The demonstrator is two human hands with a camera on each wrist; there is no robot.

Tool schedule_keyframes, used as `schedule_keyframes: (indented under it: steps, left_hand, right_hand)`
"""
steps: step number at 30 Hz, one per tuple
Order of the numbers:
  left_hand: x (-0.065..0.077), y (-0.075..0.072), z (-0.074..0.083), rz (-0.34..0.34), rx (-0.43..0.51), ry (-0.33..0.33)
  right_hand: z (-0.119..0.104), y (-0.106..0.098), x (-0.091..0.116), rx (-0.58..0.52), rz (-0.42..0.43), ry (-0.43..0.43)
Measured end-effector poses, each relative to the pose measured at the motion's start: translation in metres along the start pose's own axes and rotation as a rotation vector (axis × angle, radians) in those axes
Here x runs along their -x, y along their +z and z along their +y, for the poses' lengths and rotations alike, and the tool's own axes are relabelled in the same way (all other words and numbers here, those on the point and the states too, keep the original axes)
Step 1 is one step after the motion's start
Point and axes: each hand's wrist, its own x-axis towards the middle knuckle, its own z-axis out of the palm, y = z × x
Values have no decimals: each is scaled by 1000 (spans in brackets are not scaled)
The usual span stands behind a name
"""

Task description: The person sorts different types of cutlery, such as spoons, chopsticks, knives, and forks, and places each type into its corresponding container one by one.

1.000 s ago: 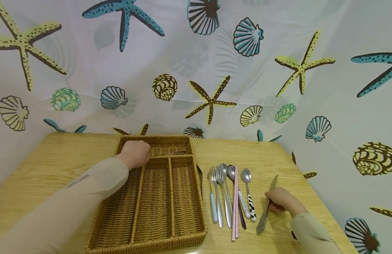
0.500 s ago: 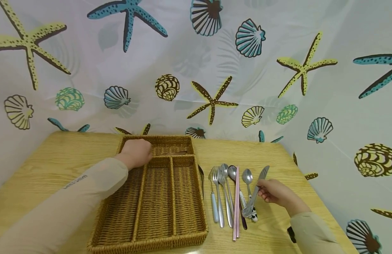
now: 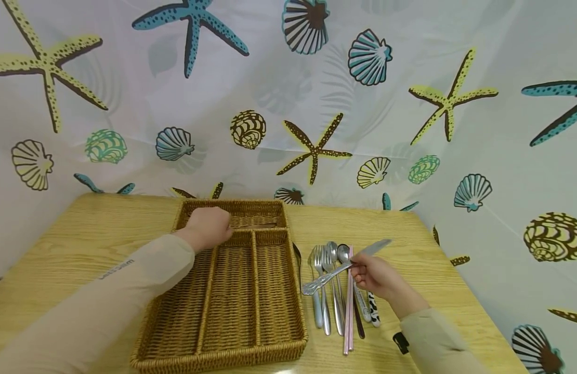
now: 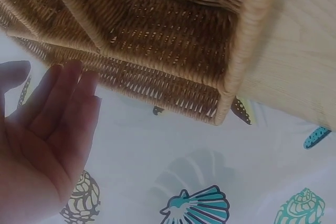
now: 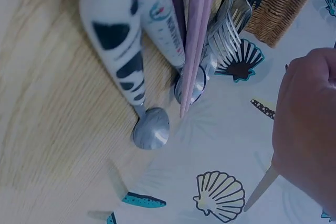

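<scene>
Knife (image 3: pixel 335 273) pinched near its middle between thumb and fingers, your right hand (image 3: pixel 375 275) hovers to the right of the basket (image 3: pixel 232 358). The handle end points at the basket's right wall, just beside it in the head view; the blade points away from the basket. Below the knife, to the basket's right, lie forks (image 3: pixel 318 253) and pink chopsticks (image 3: pixel 349 324).

Your left hand (image 3: pixel 209 227) hangs at the basket's far left part, its fingers loosely extended and holding nothing; you cannot tell from these views whether it touches the wicker.

You seem to be in the middle of a transfer of the knife to the basket, with its placing not yet done. If so, the next move calls for raising the handle end over the basket's right wall and turning the knife to suit its compartment, keeping your pinch firm and the blade clear of your left hand.
</scene>
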Motion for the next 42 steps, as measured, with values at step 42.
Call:
schedule_keyframes:
  steps: [42]
  left_hand:
    - [-2,3,73,-31,138,315]
  right_hand:
    - [-4,85,-20,-365,-108,-9]
